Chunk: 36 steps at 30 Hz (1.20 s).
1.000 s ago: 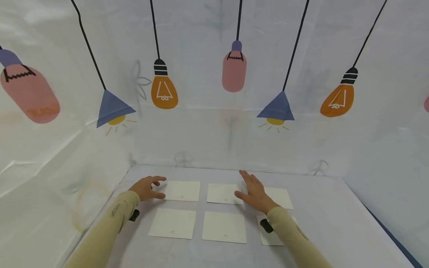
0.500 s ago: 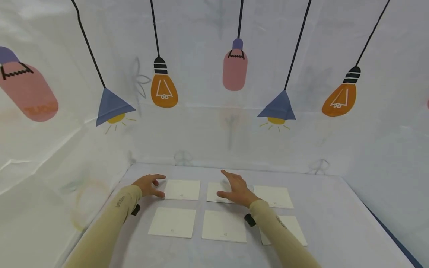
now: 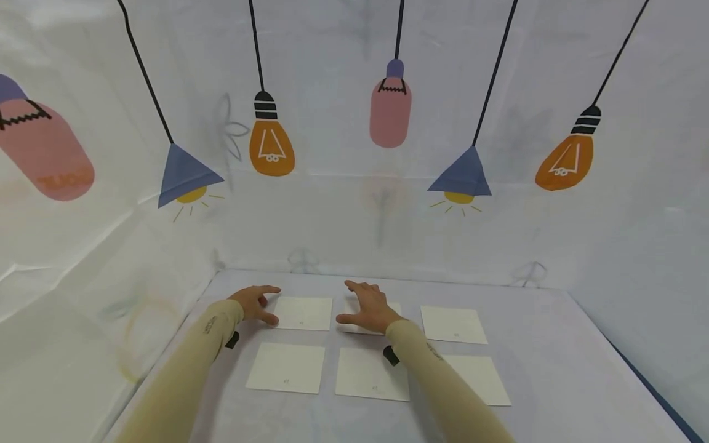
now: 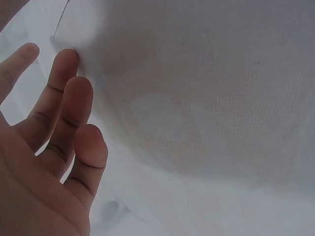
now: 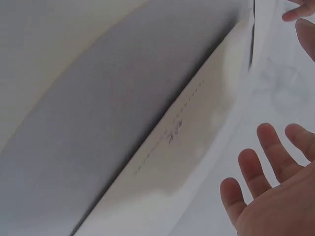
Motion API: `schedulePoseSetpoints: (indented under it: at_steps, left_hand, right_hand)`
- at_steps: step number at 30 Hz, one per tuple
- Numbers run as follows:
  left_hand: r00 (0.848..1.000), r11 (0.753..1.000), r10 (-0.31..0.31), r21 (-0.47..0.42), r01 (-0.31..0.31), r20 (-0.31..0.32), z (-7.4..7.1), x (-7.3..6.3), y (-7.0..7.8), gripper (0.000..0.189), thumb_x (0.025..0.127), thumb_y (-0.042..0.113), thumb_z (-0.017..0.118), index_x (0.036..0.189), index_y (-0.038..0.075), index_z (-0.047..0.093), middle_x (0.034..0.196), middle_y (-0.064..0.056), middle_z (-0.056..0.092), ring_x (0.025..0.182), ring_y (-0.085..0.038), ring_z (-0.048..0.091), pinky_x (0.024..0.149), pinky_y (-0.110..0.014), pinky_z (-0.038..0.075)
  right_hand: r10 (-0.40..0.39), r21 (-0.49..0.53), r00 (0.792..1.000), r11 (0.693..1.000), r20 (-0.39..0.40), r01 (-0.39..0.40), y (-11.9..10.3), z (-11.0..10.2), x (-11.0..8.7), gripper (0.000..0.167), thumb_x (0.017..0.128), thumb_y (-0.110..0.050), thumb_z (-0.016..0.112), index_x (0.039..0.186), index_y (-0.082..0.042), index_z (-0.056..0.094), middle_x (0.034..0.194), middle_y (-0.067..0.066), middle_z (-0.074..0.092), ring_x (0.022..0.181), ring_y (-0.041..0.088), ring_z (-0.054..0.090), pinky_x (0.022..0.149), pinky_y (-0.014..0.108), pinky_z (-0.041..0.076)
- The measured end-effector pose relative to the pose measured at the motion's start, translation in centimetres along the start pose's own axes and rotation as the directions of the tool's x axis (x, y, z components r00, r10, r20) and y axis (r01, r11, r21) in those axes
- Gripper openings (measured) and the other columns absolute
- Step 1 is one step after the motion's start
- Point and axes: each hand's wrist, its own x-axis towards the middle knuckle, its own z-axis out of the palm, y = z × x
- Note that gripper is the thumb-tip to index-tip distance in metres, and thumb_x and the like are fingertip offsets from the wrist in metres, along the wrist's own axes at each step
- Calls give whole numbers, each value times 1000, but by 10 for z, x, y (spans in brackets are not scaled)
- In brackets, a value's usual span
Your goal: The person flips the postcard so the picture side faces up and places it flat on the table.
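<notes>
Several cream cards lie in two rows on a white table. My left hand (image 3: 255, 303) is at the left edge of the back-left card (image 3: 306, 314), thumb and index finger spread toward it. In the left wrist view its relaxed fingers (image 4: 78, 98) hold nothing. Over the back-middle card (image 3: 394, 307) is my right hand (image 3: 368, 309), its thumb and fingers pointing left and covering much of that card. The right wrist view shows the right hand's fingers (image 5: 253, 172) apart, beside a card (image 5: 192, 128) bearing small print.
The back-right card (image 3: 454, 325) lies beyond my right sleeve, which partly covers the front-right card (image 3: 479, 375). A front-left card (image 3: 286, 368) and a front-middle card (image 3: 368, 375) lie nearer. White sheeting (image 3: 332, 227) with printed lamps encloses the table (image 3: 543, 357).
My right hand has moved left from between the back-middle and back-right cards to over the back-middle card. My left hand has shifted slightly right at the back-left card.
</notes>
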Motion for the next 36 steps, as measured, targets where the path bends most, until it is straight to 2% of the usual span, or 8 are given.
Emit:
schedulePoseSetpoints:
  at_steps: [6,11,21,29,36]
  left_hand:
    - [1000,999,-1,35,1,12,3,4,-1,93,72,39,92,150,14,49,116,-12,61,102,-28,58,91,-49,48]
    - [999,999,-27,23,27,18,6,7,-3,91,70,39,93,149,16,51,116,-11,60,100,-27,57,90,-49,48]
    - [999,999,-35,0,35,17,8,15,-9,89,67,39,96,143,18,55,109,-9,59,93,-26,55,81,-44,46]
    - [1000,999,-20,-42,21,16,5,18,-7,90,65,37,97,142,19,54,111,-13,59,92,-28,54,79,-43,46]
    - [1000,997,23,-74,-23,0,7,15,-8,91,65,31,98,141,17,52,108,-14,57,92,-28,53,81,-44,45]
  right_hand:
    - [23,-34,1000,999,22,-22,-7,9,11,94,82,-53,81,156,-13,39,150,13,47,134,34,38,114,55,25]
    - [12,-131,999,991,42,-7,-12,16,17,95,81,-59,79,155,-15,40,148,10,48,132,32,38,112,52,28]
    - [28,-221,996,975,80,-9,-19,17,25,93,80,-65,77,153,-17,44,146,9,48,131,29,39,110,48,30]
    - [55,-231,990,973,127,-24,-18,11,33,89,77,-64,80,147,-17,53,146,8,49,129,30,39,107,48,30]
    - [48,-201,994,979,103,-27,-12,16,32,80,77,-61,81,142,-19,59,145,6,50,126,28,41,105,47,31]
